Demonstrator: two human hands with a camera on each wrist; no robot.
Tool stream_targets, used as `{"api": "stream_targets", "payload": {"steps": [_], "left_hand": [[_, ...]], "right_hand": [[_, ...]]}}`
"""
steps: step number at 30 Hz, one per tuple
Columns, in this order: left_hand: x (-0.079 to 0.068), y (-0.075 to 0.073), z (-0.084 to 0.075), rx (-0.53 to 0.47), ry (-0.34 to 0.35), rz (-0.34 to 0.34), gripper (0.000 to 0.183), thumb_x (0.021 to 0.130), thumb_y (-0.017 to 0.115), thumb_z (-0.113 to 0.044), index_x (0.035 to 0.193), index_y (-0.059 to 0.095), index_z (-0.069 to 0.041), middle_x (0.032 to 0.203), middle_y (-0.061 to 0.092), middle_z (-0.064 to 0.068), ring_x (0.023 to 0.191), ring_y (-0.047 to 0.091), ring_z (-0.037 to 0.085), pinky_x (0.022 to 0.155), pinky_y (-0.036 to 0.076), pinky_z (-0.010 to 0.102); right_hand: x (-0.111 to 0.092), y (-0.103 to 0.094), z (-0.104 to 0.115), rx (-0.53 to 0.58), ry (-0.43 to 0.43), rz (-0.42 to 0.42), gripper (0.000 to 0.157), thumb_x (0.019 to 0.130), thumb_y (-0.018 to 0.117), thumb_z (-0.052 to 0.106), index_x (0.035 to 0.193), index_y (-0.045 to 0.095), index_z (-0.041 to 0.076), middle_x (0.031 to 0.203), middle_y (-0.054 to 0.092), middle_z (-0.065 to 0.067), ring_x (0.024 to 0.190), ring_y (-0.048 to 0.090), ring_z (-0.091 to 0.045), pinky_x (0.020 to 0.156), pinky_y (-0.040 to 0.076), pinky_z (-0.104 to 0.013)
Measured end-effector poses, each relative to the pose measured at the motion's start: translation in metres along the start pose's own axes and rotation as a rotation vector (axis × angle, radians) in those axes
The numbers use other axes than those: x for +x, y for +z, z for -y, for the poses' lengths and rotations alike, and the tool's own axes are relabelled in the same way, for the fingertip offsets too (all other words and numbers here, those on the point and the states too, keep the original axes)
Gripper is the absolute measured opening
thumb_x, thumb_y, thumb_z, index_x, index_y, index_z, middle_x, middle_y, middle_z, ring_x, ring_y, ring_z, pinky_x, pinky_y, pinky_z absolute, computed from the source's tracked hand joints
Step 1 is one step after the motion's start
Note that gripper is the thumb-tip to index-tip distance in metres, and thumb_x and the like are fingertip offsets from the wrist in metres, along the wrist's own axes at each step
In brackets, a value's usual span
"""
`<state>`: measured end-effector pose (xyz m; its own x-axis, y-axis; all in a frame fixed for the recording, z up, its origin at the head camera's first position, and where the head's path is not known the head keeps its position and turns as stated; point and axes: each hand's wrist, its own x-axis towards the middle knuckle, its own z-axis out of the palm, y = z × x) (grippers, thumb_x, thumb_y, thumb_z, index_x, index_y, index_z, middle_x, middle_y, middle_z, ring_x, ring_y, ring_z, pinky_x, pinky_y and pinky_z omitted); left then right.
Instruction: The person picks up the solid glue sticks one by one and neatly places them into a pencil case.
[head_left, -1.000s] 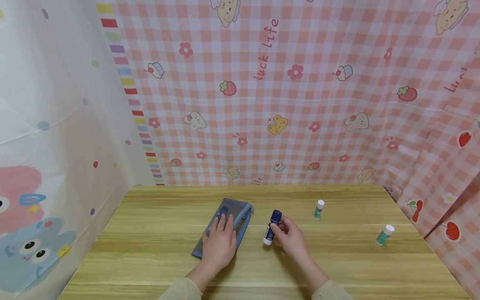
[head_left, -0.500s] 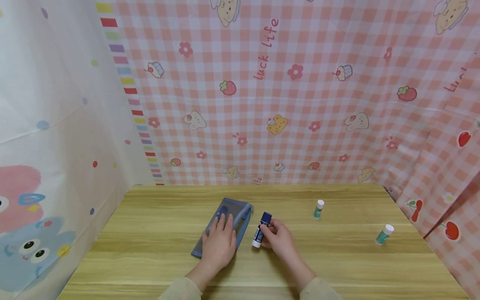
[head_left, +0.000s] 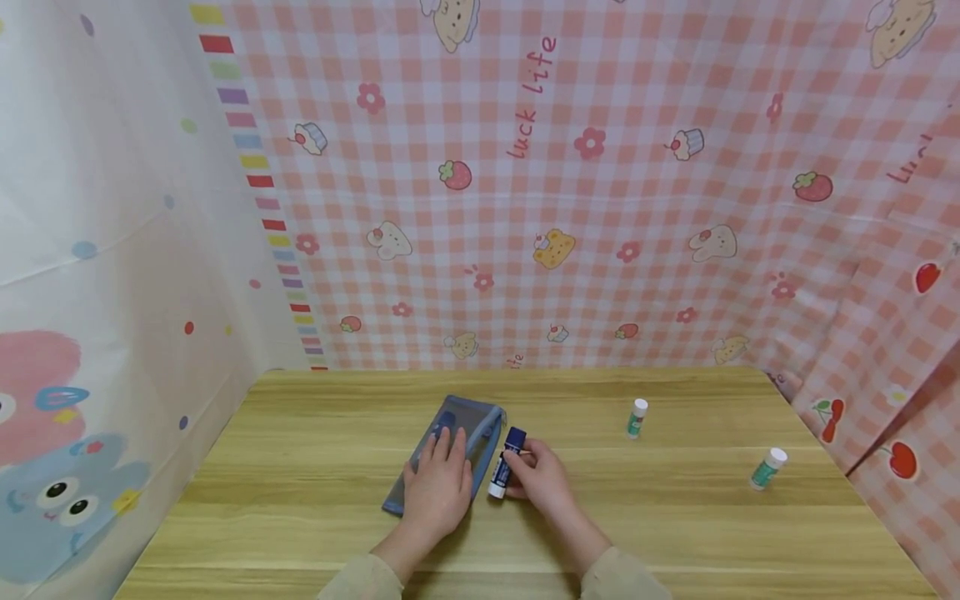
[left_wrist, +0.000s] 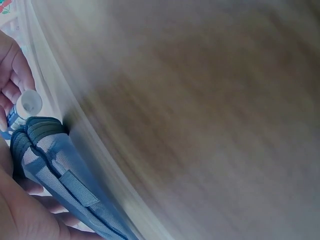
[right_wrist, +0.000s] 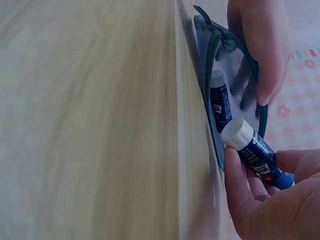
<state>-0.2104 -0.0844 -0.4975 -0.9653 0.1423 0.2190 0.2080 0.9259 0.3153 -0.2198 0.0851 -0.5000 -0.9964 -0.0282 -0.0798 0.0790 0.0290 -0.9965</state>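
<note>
My left hand [head_left: 438, 492] lies over a blue-edged mesh pencil case [head_left: 397, 497], fingers spread on its upper face and the thumb at its zipped rim. In the right wrist view the mouth gapes, and one navy glue stick [right_wrist: 220, 100] lies inside. My right hand [head_left: 545, 477] grips another navy glue stick [head_left: 507, 463] between thumb and fingers, tilted, its white end towards me. That white end is close to the case's mouth; whether they touch, I cannot tell. Part of the case is hidden under my left hand.
Two green glue sticks with white caps stand to the right: one glue stick [head_left: 637, 419] farther back, another glue stick [head_left: 768, 469] near the right edge. They stand on a wood-grain table [head_left: 300, 467]. A pink checked cloth [head_left: 570, 183] hangs behind it.
My right hand has moved left with the navy glue stick, bringing it beside the pencil case's mouth. The left hand and the green glue sticks have stayed in place.
</note>
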Motion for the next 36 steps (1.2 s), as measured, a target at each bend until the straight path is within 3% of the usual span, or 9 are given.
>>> {"api": "stream_targets", "payload": {"steps": [17, 31, 36], "left_hand": [[0.000, 0.000, 0.001, -0.012, -0.004, -0.003, 0.048, 0.104, 0.047, -0.029, 0.148, 0.047, -0.009, 0.150, 0.043, 0.020, 0.137, 0.037, 0.043, 0.097, 0.030, 0.076], [0.001, 0.000, 0.001, -0.020, -0.012, -0.006, 0.048, 0.104, 0.045, -0.029, 0.148, 0.047, -0.009, 0.150, 0.043, 0.020, 0.137, 0.037, 0.043, 0.097, 0.030, 0.076], [0.001, 0.001, 0.001, -0.016, -0.008, -0.013, 0.048, 0.104, 0.046, -0.028, 0.148, 0.047, -0.009, 0.149, 0.044, 0.020, 0.137, 0.038, 0.043, 0.096, 0.031, 0.076]], "right_hand": [[0.013, 0.017, 0.005, 0.033, 0.149, 0.042, 0.043, 0.099, 0.061, 0.015, 0.127, 0.048, -0.014, 0.101, 0.066, -0.021, 0.074, 0.068, -0.021, 0.064, 0.059, -0.038], [0.022, 0.028, 0.004, -0.024, 0.228, 0.047, 0.030, 0.099, 0.061, 0.015, 0.114, 0.053, -0.009, 0.088, 0.062, -0.015, 0.067, 0.063, -0.017, 0.061, 0.059, -0.034], [0.026, 0.028, 0.006, -0.062, 0.252, 0.041, 0.032, 0.098, 0.062, 0.017, 0.114, 0.052, -0.009, 0.083, 0.061, -0.014, 0.063, 0.062, -0.016, 0.060, 0.059, -0.033]]}}
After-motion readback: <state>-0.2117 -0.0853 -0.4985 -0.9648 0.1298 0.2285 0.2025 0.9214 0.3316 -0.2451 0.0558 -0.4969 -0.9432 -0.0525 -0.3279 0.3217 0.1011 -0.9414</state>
